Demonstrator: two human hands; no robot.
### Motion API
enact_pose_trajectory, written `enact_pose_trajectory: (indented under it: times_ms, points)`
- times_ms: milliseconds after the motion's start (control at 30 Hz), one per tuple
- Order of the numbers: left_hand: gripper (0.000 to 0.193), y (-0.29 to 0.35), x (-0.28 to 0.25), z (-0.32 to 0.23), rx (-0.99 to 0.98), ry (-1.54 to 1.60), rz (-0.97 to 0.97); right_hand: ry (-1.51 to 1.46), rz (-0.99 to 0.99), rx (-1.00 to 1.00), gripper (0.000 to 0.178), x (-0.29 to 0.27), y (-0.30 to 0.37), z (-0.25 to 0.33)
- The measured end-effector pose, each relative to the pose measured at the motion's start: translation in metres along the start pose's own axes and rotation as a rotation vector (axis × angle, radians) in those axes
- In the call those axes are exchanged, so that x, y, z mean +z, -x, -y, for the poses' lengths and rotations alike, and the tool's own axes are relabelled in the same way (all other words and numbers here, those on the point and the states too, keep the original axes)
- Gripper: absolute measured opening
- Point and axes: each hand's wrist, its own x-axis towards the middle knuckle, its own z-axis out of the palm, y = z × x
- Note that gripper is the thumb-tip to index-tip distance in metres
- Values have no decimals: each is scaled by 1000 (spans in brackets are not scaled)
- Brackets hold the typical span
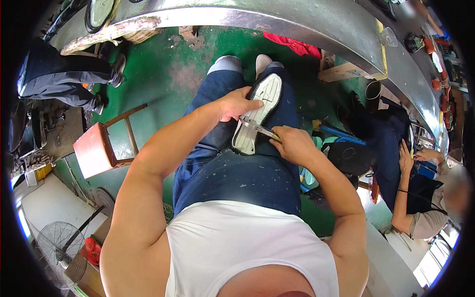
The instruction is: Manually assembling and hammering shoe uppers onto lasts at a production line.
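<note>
A shoe (267, 100) with a pale, marked underside and a dark, ridged edge lies bottom up across my lap. My left hand (238, 104) grips its left side, with the thumb pressed on the underside and the other fingers partly hidden beneath. In my right hand (295, 144) is a silver metal hand tool with a hammer-like head (252, 124). Its head touches or sits just over the middle of the shoe, near my left thumb; which of these I cannot tell. The tool's far end is hidden inside my right fist.
A long metal-edged workbench (237, 17) curves across the far side. A reddish stool (94, 148) stands to the left, with a fan (60, 250) nearer. A co-worker's hands (415, 154) are busy at the right. Another person's legs (69, 74) show at far left.
</note>
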Motion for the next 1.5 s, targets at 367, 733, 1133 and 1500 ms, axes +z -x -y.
enact_pose_trajectory:
  times_ms: [367, 733, 1133, 1500]
  points:
    - [42, 0, -10, -21, 66, 7, -30, -147, -266, -21, 25, 22, -5, -16]
    - [93, 16, 23, 72, 272, -54, -19, -114, -45, 176, 22, 41, 62, -7]
    - [101, 17, 35, 70, 561, -631, -296, -118, 284, 200, 29, 22, 58, -22]
    - [109, 46, 28, 62, 333, -517, -37, -422, 30, 148, 39, 8, 34, -4]
